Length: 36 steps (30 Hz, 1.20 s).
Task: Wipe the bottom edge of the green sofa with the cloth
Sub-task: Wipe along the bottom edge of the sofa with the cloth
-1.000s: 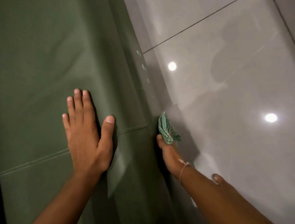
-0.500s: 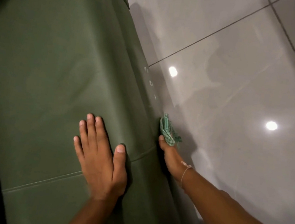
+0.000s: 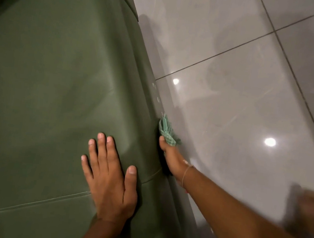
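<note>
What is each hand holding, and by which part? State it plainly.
The right hand grips the green checked cloth by its near end; its fringed end sticks out. The left hand holds nothing, lying flat on the green sofa.

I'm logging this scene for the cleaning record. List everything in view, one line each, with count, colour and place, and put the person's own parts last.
sofa: one, green, fills the left half of the view, with stitched seams across it.
cloth: one, green checked with a fringe, bunched low against the sofa's side, next to the floor.
floor tiles: several, glossy grey, right half of the view, with dark grout lines and bright light reflections.
thread bracelet: one, pale, on the right wrist.
left hand: one, laid flat on the sofa, fingers spread, holding nothing.
right hand: one, low at the sofa's side, closed on the cloth.
foot: one, blurred, at the right edge on the floor.
</note>
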{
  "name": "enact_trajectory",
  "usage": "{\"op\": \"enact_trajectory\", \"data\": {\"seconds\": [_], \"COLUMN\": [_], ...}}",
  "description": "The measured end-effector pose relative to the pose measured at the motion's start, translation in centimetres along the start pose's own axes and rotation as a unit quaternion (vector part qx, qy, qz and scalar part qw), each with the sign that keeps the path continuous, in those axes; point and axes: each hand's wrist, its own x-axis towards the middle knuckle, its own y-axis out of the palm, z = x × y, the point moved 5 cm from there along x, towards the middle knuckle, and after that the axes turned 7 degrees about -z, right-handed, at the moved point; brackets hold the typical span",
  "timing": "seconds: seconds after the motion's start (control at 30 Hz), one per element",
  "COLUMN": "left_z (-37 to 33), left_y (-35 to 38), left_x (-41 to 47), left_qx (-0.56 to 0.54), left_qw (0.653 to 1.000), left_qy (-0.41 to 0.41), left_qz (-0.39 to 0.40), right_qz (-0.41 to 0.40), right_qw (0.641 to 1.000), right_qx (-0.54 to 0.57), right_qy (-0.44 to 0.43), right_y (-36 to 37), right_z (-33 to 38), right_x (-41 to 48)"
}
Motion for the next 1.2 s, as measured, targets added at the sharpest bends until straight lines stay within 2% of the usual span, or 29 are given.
{"op": "enact_trajectory", "data": {"seconds": [0.1, 0.23, 0.33, 0.47, 0.57, 0.7, 0.9, 1.03, 1.2], "left_z": [-0.2, -0.2, -0.2, 0.0, 0.3, 0.4, 0.7, 1.0, 0.8], "left_y": [-0.1, -0.4, -0.7, -0.9, -0.7, -0.6, -0.3, -0.2, -0.4], "left_x": [0.0, 0.1, 0.2, 1.8, 4.3, 6.7, 9.6, 11.3, 11.3], "left_qx": [0.003, -0.005, -0.016, -0.038, -0.043, -0.050, -0.046, -0.039, -0.046], "left_qw": [1.000, 0.999, 0.998, 0.996, 0.995, 0.995, 0.997, 0.998, 0.998], "left_qy": [0.000, -0.008, -0.017, -0.061, -0.083, -0.075, -0.044, -0.027, -0.023], "left_qz": [0.013, 0.037, 0.051, 0.045, 0.034, 0.030, 0.036, 0.037, 0.041], "right_qz": [-0.011, -0.022, -0.002, 0.020, 0.018, 0.012, 0.035, 0.008, 0.001], "right_qw": [1.000, 0.998, 0.999, 0.994, 0.998, 1.000, 0.999, 1.000, 0.999], "right_qx": [-0.020, -0.056, -0.039, -0.075, -0.041, -0.006, 0.009, 0.022, 0.035], "right_qy": [0.006, 0.017, -0.016, -0.076, -0.048, -0.004, -0.038, -0.007, 0.019], "right_y": [-0.3, -1.2, -0.9, 0.1, -0.4, -1.4, 0.2, -0.6, -0.1], "right_z": [1.2, -0.8, -1.9, -0.1, 0.9, -1.7, 0.0, 0.1, -2.2], "right_x": [0.8, 0.8, 0.1, 1.1, 2.2, 1.0, 2.3, 4.5, 2.0]}}
